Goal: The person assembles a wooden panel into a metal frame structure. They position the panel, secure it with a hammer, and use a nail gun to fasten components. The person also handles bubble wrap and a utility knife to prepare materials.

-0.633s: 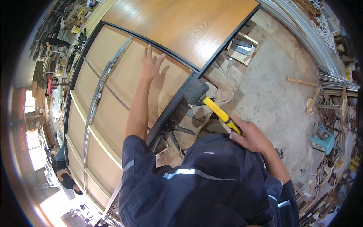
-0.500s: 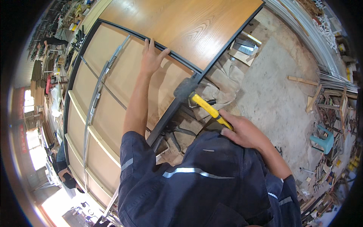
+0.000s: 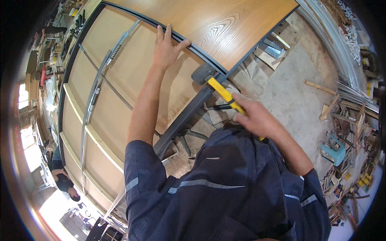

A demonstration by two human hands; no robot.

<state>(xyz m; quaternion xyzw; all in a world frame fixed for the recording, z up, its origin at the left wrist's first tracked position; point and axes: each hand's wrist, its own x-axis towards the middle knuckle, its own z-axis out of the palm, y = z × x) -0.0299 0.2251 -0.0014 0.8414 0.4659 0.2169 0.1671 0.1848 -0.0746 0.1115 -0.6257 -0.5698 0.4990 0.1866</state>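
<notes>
My right hand (image 3: 259,117) grips the yellow handle of a mallet (image 3: 221,90). Its dark, blunt head is just beside the corner where a black frame bar (image 3: 187,107) meets the wood-grain panel (image 3: 225,30). Whether head and bar touch, I cannot tell. My left hand (image 3: 165,51) is open with fingers spread, its fingertips against the dark edge of the wood-grain panel. Beneath my left forearm lies a large beige board (image 3: 132,66) inside the black frame. Several pale wooden slats (image 3: 105,149) and metal rods with springs (image 3: 114,50) cross it.
Below the frame's bar are dark stand legs (image 3: 185,145) on the floor. To the right are a teal stool (image 3: 334,150), wood offcuts (image 3: 319,86) and long metal strips (image 3: 321,34). A box (image 3: 271,51) sits beyond the panel. Another person (image 3: 62,176) is at the far left.
The mallet head has shifted up and slightly right with my right hand. My left hand stays spread at the panel edge. The whole view has shifted slightly.
</notes>
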